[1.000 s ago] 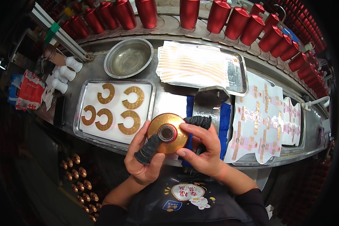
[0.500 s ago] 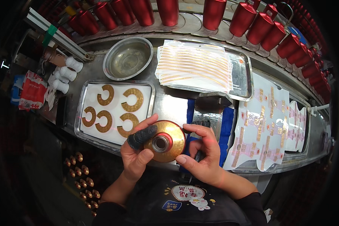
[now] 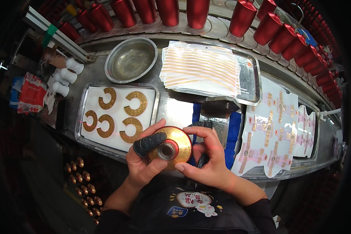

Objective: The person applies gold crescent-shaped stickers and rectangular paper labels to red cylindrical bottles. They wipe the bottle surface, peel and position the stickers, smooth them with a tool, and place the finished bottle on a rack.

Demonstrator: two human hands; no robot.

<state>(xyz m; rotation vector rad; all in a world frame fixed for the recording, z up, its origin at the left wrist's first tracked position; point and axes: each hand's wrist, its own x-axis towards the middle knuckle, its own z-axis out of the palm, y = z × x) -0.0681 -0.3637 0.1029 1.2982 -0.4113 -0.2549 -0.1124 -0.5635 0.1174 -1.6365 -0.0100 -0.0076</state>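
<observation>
A red bottle with a gold ring-shaped label (image 3: 182, 142) round its shoulder is held with its open, threaded neck (image 3: 166, 151) facing up at me. My left hand (image 3: 141, 165) grips its left side, the thumb and a finger in a black cover lying on the gold shoulder. From the right, my right hand (image 3: 211, 160) pinches the shoulder's edge between thumb and fingertips; black covers show on some of its fingers too. The bottle's body is hidden beneath the shoulder. Just left of it, a metal tray (image 3: 156, 102) carries several gold C-shaped labels (image 3: 135, 103) on white backing.
Behind stand a metal bowl (image 3: 119, 76) and a tray (image 3: 253, 78) with striped label sheets (image 3: 201, 70). Pink-and-gold label sheets (image 3: 271, 132) lie at right, beyond a dark metal block (image 3: 221, 108) and blue cloth (image 3: 233, 136). Red bottles (image 3: 242, 19) line the conveyor; white containers (image 3: 68, 76) stand left.
My right hand has closed in on the bottle, its thumb and fingertips sliding left over the gold shoulder. My left thumb has shifted slightly right. The conveyor's red bottles have moved leftward.
</observation>
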